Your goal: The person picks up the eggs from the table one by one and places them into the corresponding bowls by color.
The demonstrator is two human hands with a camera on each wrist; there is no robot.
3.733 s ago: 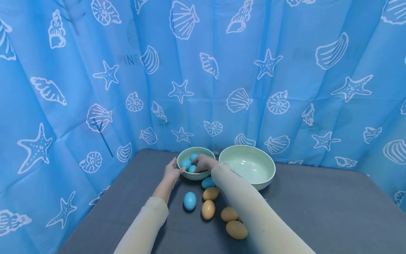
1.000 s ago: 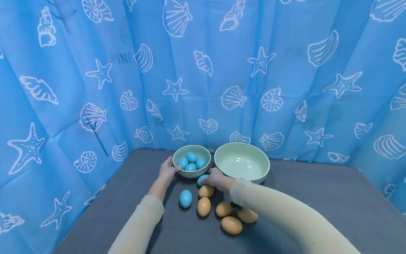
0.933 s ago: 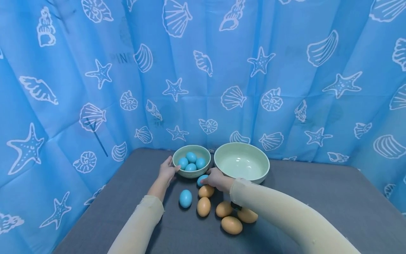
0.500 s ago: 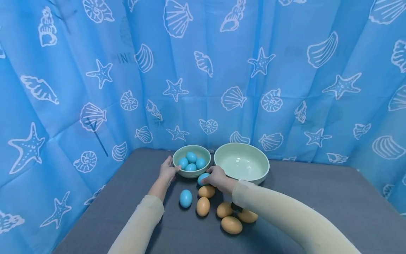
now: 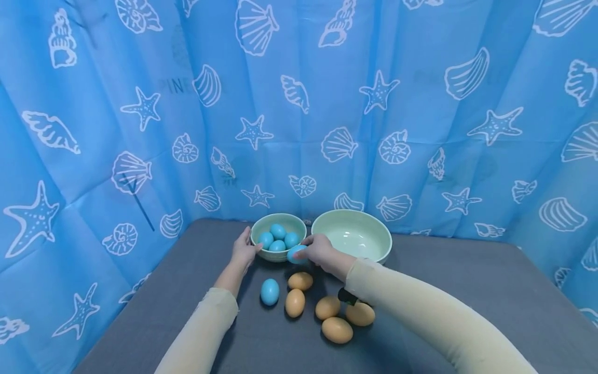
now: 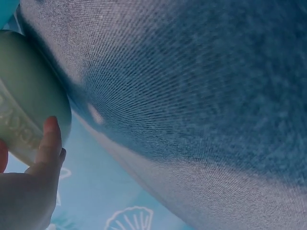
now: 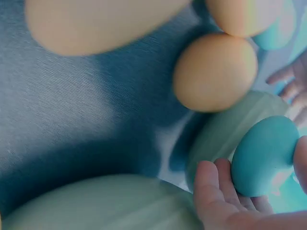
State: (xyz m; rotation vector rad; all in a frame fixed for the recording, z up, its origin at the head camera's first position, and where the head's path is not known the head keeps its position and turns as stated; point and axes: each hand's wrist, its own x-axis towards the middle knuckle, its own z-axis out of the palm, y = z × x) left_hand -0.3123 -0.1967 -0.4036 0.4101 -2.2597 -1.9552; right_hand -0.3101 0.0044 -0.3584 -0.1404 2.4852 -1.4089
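Observation:
My left hand (image 5: 244, 250) holds the left side of a small pale green bowl (image 5: 273, 256), thumb at the rim. In the left wrist view a finger (image 6: 49, 139) lies along the bowl's outer wall (image 6: 33, 81). Several blue eggs (image 5: 277, 231) are inside that bowl. My right hand (image 5: 324, 252) pinches another blue egg (image 7: 265, 155) between thumb and fingers, raised off the table at the bowl's front right rim. One more blue egg (image 5: 269, 292) lies on the table in front of the bowl.
A larger pale green bowl (image 5: 352, 234) with nothing in it stands right of the small one. Brown eggs (image 5: 295, 303) lie in front of the bowls, some more (image 5: 337, 330) below my right forearm. Behind the grey-covered table (image 5: 448, 291) hangs a blue shell-patterned curtain (image 5: 299, 104).
My right hand, earlier inside the small bowl, then took a blue egg from the table beside the brown ones and has lifted it toward the bowl's rim. The left hand keeps its hold.

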